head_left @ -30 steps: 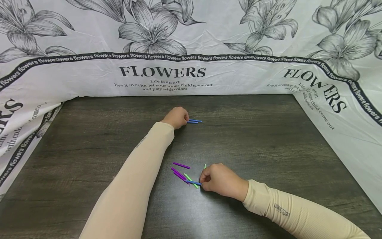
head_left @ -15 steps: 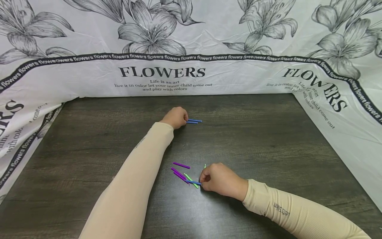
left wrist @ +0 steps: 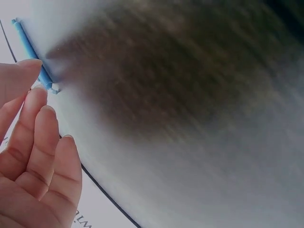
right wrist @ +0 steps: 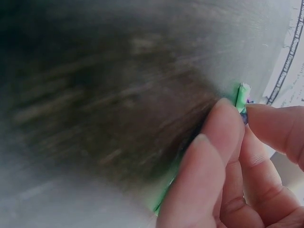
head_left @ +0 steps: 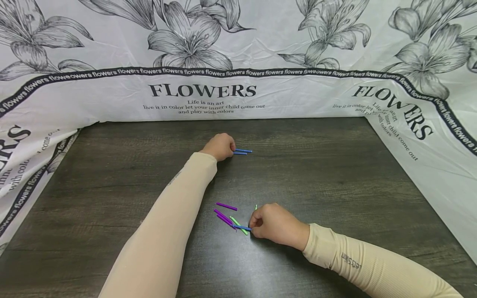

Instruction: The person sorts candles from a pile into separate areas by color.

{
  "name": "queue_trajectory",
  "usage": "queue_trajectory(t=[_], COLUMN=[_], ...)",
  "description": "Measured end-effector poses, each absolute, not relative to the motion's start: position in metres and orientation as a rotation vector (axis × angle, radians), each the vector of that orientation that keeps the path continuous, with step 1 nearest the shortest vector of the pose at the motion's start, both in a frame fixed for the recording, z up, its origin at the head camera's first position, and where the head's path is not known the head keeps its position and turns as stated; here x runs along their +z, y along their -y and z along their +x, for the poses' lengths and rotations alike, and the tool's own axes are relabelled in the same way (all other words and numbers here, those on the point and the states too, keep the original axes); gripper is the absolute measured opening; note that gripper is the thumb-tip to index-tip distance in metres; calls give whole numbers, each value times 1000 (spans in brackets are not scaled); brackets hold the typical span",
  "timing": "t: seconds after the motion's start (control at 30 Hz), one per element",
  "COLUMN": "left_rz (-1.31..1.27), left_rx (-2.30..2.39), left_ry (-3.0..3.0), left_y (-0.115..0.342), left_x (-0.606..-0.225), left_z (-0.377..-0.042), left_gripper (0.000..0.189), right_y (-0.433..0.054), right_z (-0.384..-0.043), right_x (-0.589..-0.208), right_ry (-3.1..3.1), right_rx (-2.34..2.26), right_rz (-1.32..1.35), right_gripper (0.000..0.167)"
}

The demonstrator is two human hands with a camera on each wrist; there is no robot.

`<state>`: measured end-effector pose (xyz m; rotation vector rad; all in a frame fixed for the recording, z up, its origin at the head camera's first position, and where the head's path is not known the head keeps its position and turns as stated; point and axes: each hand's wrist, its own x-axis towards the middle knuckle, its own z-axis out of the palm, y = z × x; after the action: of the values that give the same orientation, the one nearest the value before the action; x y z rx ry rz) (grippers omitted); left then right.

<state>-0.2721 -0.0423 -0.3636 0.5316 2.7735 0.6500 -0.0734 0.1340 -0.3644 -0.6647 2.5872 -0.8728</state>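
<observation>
In the head view my left hand (head_left: 220,147) is at the far side of the table, beside two thin blue candles (head_left: 244,150) lying nearly parallel. The left wrist view has thumb and forefinger pinching a blue candle (left wrist: 29,47) with a short wick-like tip. Nearer the front, my right hand (head_left: 277,225) pinches the right end of another blue candle (head_left: 241,227). That candle crosses over a green candle (head_left: 234,220). A second green candle (head_left: 256,207) is mostly hidden behind the right hand. Purple candles (head_left: 222,216) lie just left of it.
One more purple candle (head_left: 226,206) lies apart, slightly behind the small pile. The dark wood-grain table (head_left: 316,165) is backed by a white flower-printed cloth (head_left: 279,95), which also runs down both sides.
</observation>
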Motion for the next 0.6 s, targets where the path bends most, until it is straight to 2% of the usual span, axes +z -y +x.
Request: queue_trajectory(t=[0.6], left_rz=[613], left_rx=[743], left_ry=[-2757], left_y=[54], left_x=[-347], left_z=[-269], left_gripper=[16], right_y=[-135], right_z=[-73], right_x=[-364], right_ry=[-2586], right_rx=[-875], right_rz=[-661], right_gripper=[10])
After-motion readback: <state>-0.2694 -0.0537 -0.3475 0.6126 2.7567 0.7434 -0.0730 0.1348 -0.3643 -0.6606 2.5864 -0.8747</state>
